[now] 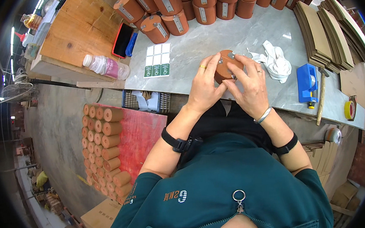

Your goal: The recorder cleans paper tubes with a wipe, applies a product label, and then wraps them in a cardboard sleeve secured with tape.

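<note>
Both hands are at the near edge of the grey marbled table, around a reddish-brown clay cylinder with small metal clips on its top face. My left hand, a ring on one finger, grips its left side. My right hand has its fingers bent over the right side and the thumb close to the left one, by a small metal piece at the rim. How far the cylinder reaches below my hands is hidden. A crumpled white cloth lies just right of it.
Stacked clay cylinders with metal strips line the table's back. A label sheet, plastic bottle and phone lie left. Cardboard stacks, a blue tape dispenser and a hammer are right. Plain clay cylinders stand lower left.
</note>
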Demonstrator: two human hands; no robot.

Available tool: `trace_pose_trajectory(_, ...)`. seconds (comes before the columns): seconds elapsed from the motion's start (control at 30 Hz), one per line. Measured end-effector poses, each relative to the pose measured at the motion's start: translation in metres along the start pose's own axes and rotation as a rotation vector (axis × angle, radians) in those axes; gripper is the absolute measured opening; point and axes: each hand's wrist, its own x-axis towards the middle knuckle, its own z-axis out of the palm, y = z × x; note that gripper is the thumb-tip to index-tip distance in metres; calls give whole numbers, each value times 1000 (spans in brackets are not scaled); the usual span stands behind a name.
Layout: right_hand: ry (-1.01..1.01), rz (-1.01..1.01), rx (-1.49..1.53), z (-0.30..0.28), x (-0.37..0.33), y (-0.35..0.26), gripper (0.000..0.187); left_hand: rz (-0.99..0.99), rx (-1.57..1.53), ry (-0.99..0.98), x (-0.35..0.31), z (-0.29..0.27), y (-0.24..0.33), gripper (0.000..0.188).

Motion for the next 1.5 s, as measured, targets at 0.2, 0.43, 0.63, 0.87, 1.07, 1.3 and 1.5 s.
trace_pose_trajectory(0.2,63,-95,38,6,-1,7,35,-62,-77,-33,1,-1,-1,68)
trace_pose_trajectory(0.43,121,-73,131,9,-3,13,36,-88,-143,32,-2,4,0,67)
trace_pose_trajectory(0.63,119,-92,132,9,-1,15,41,10,-44,-31,-1,-1,-3,67)
trace_pose_trajectory(0.87,-17,19,43,4,16,17,64,-36,-122,-39,-2,2,-5,67)
trace_pose_trajectory(1.07,28,-77,77,6,3,22,66,-157,-304,9,-5,6,-12,82)
trace_pose_trajectory(1.3,57,85,206,2,-19,25,77,-311,-434,-169,13,16,-21,90)
trace_pose_trajectory(1.5,-78,313,459,7,-25,14,98,-699,-801,-209,11,17,10,69)
